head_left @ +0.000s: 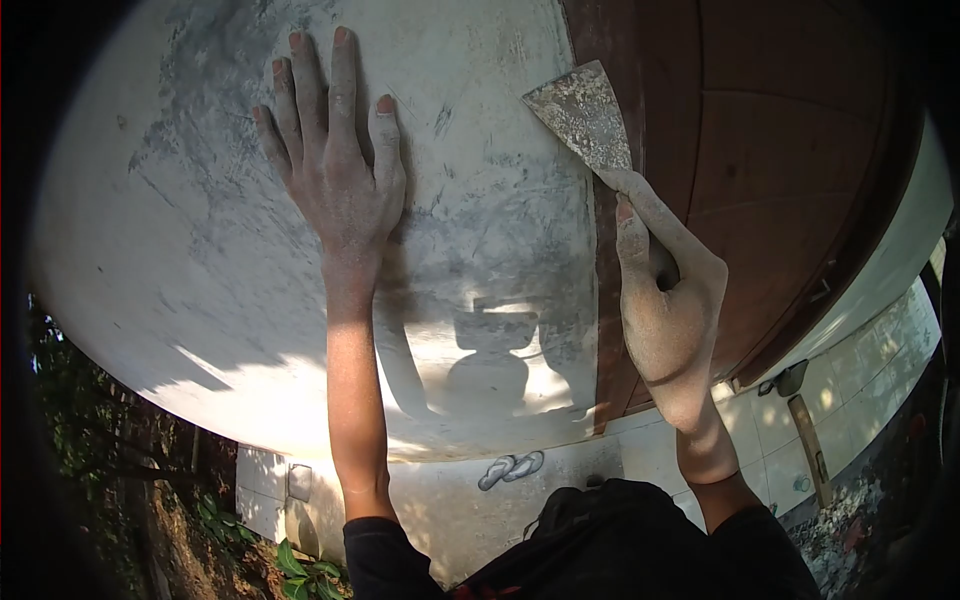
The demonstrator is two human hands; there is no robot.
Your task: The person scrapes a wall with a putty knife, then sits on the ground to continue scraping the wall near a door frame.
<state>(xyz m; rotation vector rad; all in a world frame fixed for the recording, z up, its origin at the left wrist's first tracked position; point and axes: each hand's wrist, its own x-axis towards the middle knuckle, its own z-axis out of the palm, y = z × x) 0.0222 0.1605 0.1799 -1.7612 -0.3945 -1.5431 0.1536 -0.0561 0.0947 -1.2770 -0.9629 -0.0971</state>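
The left hand (340,170) is bracing open-palmed on the wall (200,280) while the right hand (670,320) is gripping a putty knife (585,115) against the wall's edge.

Brown panelled door (790,150) at right, with pale tiled floor (880,360) below it. A pair of sandals (510,467) lies on the floor. A long-handled tool (810,445), possibly a hammer, lies near the door. Green leaves (300,570) at lower left.

A putty knife (583,115) — its blade crusted with dried filler — is being held blade-up against the grey-smeared white wall (480,200).
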